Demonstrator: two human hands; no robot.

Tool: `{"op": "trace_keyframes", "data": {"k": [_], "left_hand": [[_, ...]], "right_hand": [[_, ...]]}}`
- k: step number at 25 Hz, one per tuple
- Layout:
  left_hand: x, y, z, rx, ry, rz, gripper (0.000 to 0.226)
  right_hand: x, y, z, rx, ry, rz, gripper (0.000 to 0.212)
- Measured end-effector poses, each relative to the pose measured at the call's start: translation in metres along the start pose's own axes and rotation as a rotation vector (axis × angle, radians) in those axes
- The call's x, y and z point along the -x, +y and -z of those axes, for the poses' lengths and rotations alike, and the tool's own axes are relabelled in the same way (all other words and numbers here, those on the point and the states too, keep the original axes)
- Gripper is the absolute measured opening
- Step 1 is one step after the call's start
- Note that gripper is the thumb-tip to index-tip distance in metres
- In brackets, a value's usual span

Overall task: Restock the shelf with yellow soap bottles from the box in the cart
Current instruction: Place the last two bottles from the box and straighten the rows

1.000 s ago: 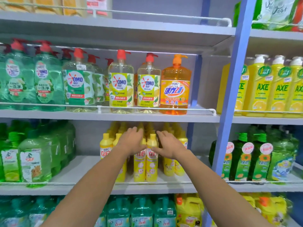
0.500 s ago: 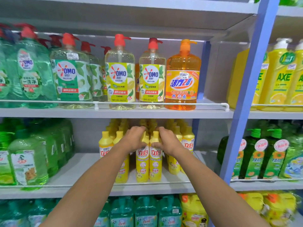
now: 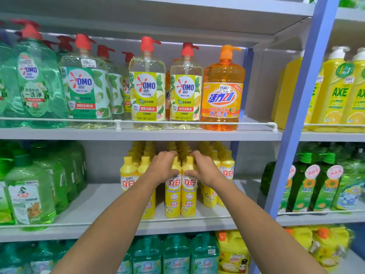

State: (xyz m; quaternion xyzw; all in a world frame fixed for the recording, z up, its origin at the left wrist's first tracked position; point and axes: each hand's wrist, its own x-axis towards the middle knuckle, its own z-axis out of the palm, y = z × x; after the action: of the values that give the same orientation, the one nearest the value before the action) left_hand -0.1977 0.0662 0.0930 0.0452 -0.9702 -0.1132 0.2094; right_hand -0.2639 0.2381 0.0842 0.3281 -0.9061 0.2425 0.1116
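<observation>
Several slim yellow soap bottles with red labels stand in rows on the middle shelf (image 3: 94, 202). Two of them stand side by side at the front: the left front bottle (image 3: 173, 198) and the right front bottle (image 3: 189, 198). My left hand (image 3: 163, 168) grips the neck and shoulder of the left one, fingers curled over its top. My right hand (image 3: 203, 169) grips the right one the same way. Both bottles stand upright on the shelf behind the white rail. The box and cart are out of view.
Large pump bottles (image 3: 147, 86) fill the shelf above, close over my hands. Green bottles (image 3: 29, 196) stand at the left of the middle shelf, with bare shelf between them and the yellow rows. A blue upright post (image 3: 292, 135) divides off the right bay.
The two front bottles now stand on the shelf with both hands curled round their tops; a second ago my hands hovered more open above them. The view has moved closer.
</observation>
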Motion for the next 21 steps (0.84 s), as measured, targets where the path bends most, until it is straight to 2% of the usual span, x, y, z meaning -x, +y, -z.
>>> {"op": "trace_keyframes", "data": {"k": [14,21], "left_hand": [[0.012,0.01,-0.003,0.043,0.021,0.042,0.066],[0.026,0.014,0.002,-0.041,-0.031,0.034,0.073]], "right_hand": [[0.006,0.006,-0.003,-0.006,0.031,0.065,0.058],[0.018,0.003,0.002,0.092,0.039,0.093,0.064]]}}
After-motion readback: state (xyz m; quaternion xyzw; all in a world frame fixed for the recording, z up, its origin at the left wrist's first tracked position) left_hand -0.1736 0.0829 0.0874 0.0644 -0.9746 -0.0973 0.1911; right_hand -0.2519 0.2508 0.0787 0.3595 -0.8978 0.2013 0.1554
